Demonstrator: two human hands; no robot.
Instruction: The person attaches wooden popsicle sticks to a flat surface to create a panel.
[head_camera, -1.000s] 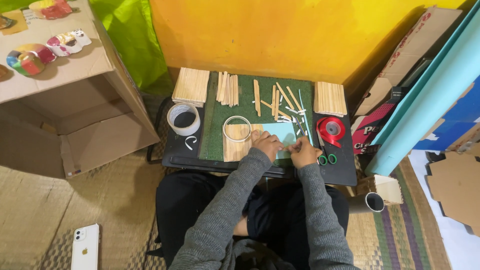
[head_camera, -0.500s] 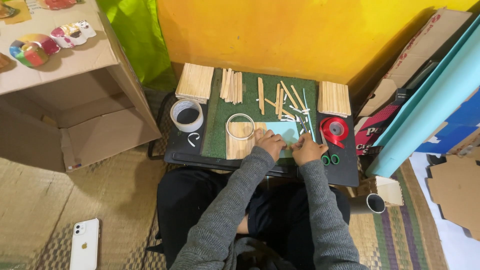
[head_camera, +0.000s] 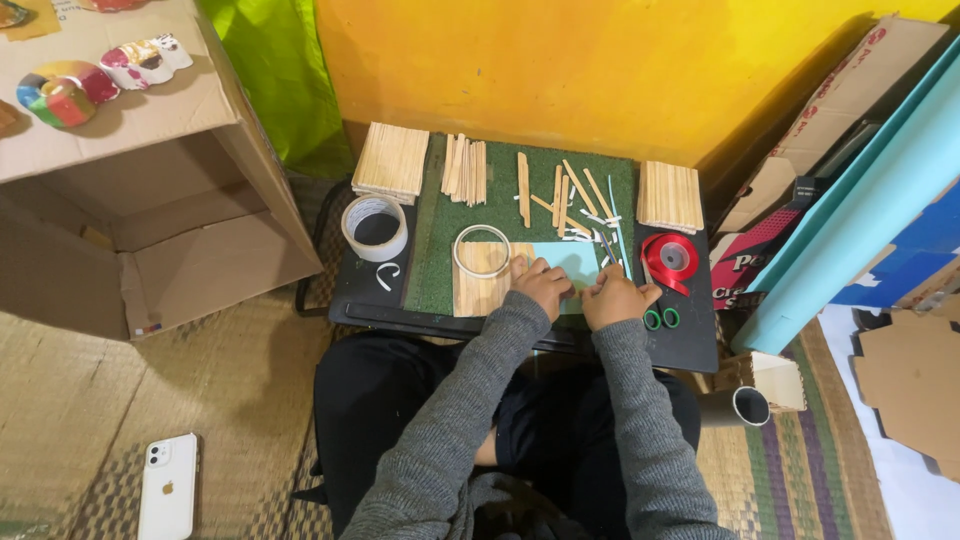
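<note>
Two hands press one light-blue paper sheet (head_camera: 565, 262): left hand (head_camera: 543, 288) flat; right hand (head_camera: 615, 298) curled; one tape ring (head_camera: 482, 250) beside; two stick stacks (head_camera: 391, 160).

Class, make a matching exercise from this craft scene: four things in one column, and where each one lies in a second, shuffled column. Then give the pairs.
Things
1. white tape roll
2. red ribbon roll
3. white phone
4. scissors

Places
A. on the woven mat, lower left
B. beside the right hand
C. left of the green mat
D. right of the green mat, below a stick panel

Pairs: 1-C, 2-D, 3-A, 4-B
</note>
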